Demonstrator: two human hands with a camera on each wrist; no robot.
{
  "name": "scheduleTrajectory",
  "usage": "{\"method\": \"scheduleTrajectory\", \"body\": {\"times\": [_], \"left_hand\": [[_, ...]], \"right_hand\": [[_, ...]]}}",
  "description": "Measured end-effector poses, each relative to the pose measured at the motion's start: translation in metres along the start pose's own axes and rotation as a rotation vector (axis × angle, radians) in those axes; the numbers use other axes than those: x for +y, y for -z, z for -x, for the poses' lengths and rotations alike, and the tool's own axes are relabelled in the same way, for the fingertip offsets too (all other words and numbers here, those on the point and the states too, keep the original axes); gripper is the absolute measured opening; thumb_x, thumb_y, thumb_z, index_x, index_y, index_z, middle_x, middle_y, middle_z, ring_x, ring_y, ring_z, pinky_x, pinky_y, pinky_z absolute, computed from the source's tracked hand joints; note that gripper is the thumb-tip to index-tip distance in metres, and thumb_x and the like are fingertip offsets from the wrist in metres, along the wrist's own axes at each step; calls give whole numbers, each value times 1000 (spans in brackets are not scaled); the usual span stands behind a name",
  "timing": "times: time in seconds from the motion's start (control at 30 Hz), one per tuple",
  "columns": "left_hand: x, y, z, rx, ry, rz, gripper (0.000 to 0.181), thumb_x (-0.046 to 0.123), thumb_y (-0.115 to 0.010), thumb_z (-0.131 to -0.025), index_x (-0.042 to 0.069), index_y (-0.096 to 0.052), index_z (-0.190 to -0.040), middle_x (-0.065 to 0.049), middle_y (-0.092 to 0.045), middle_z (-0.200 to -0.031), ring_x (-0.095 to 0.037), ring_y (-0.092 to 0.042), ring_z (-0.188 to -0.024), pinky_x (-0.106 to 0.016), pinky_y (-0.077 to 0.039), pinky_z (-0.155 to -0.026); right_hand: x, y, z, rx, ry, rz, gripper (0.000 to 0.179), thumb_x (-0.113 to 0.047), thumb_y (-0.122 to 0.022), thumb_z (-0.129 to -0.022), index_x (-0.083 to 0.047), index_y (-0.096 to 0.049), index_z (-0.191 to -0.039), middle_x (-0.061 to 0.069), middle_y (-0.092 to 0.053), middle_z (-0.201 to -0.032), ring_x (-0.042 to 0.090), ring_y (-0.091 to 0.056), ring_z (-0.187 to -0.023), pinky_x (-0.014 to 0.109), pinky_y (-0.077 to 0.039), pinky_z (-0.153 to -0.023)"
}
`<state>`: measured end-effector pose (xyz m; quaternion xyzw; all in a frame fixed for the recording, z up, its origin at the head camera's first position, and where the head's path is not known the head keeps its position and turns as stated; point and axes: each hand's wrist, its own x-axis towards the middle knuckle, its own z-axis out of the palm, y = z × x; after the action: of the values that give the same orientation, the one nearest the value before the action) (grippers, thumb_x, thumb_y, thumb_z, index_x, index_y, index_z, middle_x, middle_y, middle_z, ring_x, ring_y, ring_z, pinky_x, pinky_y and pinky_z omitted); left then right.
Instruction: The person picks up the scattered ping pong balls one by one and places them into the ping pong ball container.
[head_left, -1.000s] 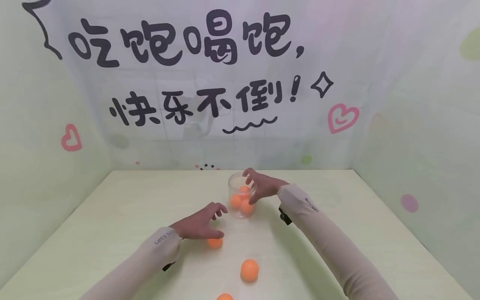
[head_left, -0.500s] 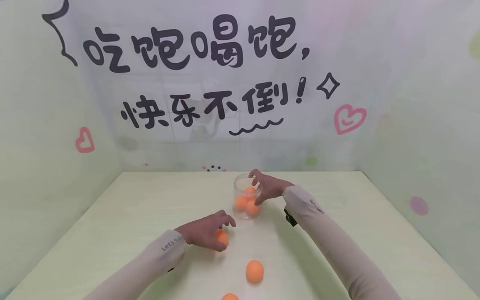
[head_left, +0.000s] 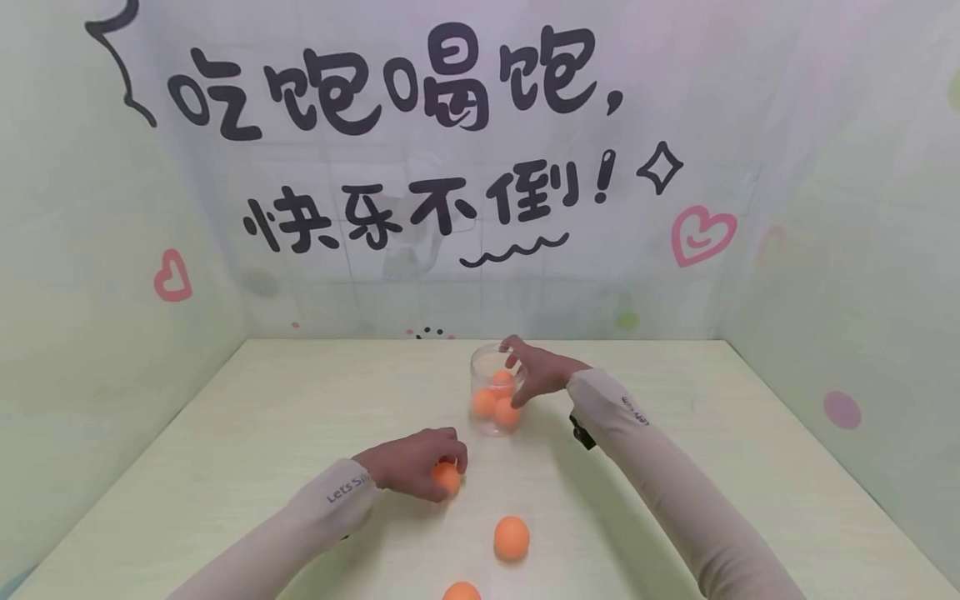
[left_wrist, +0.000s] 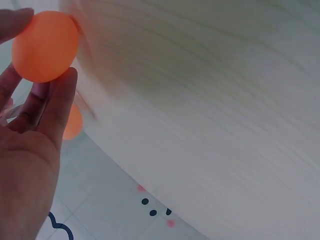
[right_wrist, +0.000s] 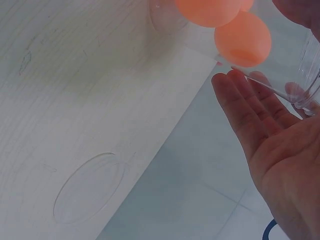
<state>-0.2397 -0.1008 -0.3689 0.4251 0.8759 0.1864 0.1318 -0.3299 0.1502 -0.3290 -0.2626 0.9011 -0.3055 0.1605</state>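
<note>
Thumb and fingers of my left hand [head_left: 408, 462] pinch an orange ping-pong ball [head_left: 447, 479]; the left wrist view shows that ball [left_wrist: 46, 46] between thumb and fingertips. Farther back stands a clear jar [head_left: 486, 364], upright on the table, with several orange balls [head_left: 483, 403] inside. My right hand [head_left: 542, 372] grips the jar from its right side, near the rim. In the right wrist view, the fingers [right_wrist: 235, 100] curve around the jar wall, and the jar is partly cut off by the frame.
Two loose orange balls lie nearer on the pale table [head_left: 300, 392], one in the middle [head_left: 512, 537] and one at the lower edge [head_left: 461, 592]. A clear round lid [right_wrist: 90, 189] lies flat near the table edge. Printed cloth walls [head_left: 352, 308] enclose the back and sides.
My left hand has come down over the ball, and its fingers have curled to pinch it. The right hand stays on the jar. The head view has shifted slightly.
</note>
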Motion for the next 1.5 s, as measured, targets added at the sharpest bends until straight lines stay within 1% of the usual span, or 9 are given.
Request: {"method": "scheduleTrajectory", "body": {"times": [0.37,0.6,0.8,0.83,0.97,1.07,1.3,1.4,1.5], "left_hand": [[-1,4,-6,14,14,-19,22,8,-68,-72,19,-59,-89,7,-46,-83,-5,-42,-74,-20,-37,-67],[0,17,-14,59,-25,-44,19,6,-65,-73,16,-60,-89,6,-48,-83,-7,-43,-73,-20,-38,-66],[3,26,-15,68,18,-23,18,8,-64,-76,16,-62,-91,5,-50,-86,-10,-46,-77,-23,-41,-68],[0,26,-16,76,11,-28,18,9,-64,-76,17,-61,-91,6,-50,-86,-10,-46,-77,-23,-41,-68],[0,31,-19,83,-5,-27,18,9,-64,-77,16,-62,-94,6,-51,-87,-10,-46,-77,-23,-41,-69],[4,40,-23,94,-7,-20,19,8,-64,-78,12,-64,-97,3,-52,-88,-11,-47,-79,-24,-42,-70],[5,59,-30,165,-9,6,21,8,-63,-78,9,-65,-99,0,-54,-90,-13,-48,-80,-26,-44,-71],[5,65,-33,175,-1,6,21,8,-62,-77,9,-65,-98,-2,-54,-90,-13,-49,-80,-26,-44,-72],[6,70,-36,177,26,7,22,8,-62,-77,9,-65,-99,-2,-53,-91,-14,-49,-80,-26,-44,-72]], "right_hand": [[2,2,-1,-1,2,-5,82,-4,-77,-73,-9,-26,-136,20,-46,-132,34,-54,-115,40,-46,-94],[4,5,0,4,-2,6,82,-3,-77,-71,-9,-27,-135,21,-47,-131,31,-56,-112,38,-47,-91],[1,6,-1,-6,-1,-1,82,-3,-77,-72,-9,-26,-135,20,-46,-132,32,-55,-114,38,-47,-91],[1,5,-1,-7,7,-3,82,-3,-77,-72,-9,-26,-135,20,-46,-131,32,-55,-113,37,-47,-91],[2,2,-3,-4,8,-21,82,-3,-77,-71,-9,-26,-135,20,-47,-130,31,-56,-110,36,-47,-89],[2,1,-3,-3,1,-29,82,-3,-77,-71,-9,-26,-135,20,-47,-129,30,-56,-109,35,-48,-88],[-1,2,-1,-13,1,-20,81,-3,-76,-73,-7,-24,-136,21,-46,-131,33,-55,-113,38,-48,-92],[-1,3,-1,-16,-3,-15,81,-3,-76,-73,-8,-25,-135,21,-46,-132,33,-55,-114,39,-47,-92],[0,3,-1,-15,-3,-14,80,-4,-76,-73,-9,-25,-135,20,-46,-132,32,-55,-113,37,-48,-91]]}}
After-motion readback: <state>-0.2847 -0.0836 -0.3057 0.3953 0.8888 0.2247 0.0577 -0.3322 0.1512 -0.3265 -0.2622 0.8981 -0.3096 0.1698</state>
